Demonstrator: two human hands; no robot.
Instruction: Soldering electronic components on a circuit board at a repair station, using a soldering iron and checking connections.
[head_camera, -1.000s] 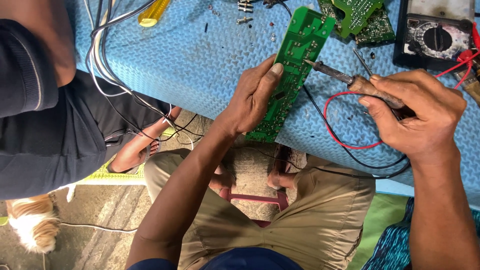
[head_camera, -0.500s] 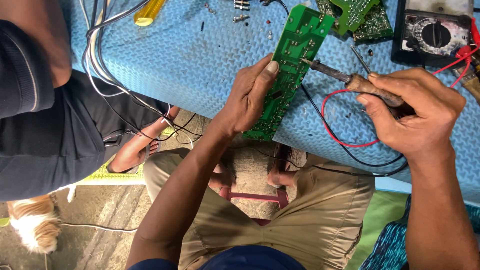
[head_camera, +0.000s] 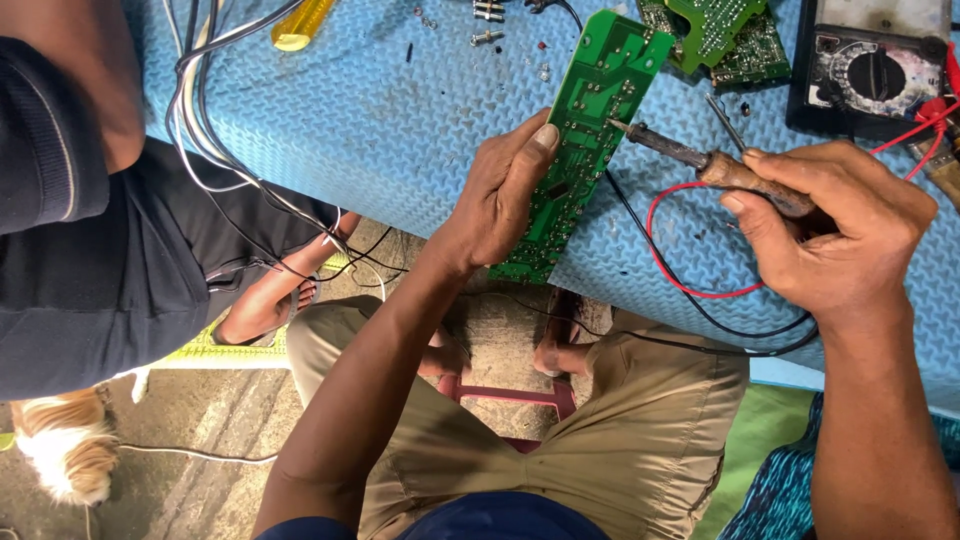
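My left hand (head_camera: 505, 195) grips a long green circuit board (head_camera: 590, 120) by its left edge and holds it tilted above the blue textured table (head_camera: 380, 110). My right hand (head_camera: 835, 235) is closed around the brown wooden handle of a soldering iron (head_camera: 700, 160). The iron's metal tip touches the board near its middle right edge. A red wire (head_camera: 665, 270) and a black wire loop on the table below the iron.
More green circuit boards (head_camera: 725, 35) and a black analog multimeter (head_camera: 870, 70) lie at the table's far right. A yellow-handled tool (head_camera: 300, 22) and small screws lie at the top. Another person in dark clothes (head_camera: 80, 250) sits at the left beside hanging cables (head_camera: 215, 150). An animal (head_camera: 60, 450) lies on the floor.
The board, the iron and both hands have kept their hold and stay nearly still. The view has shifted slightly.
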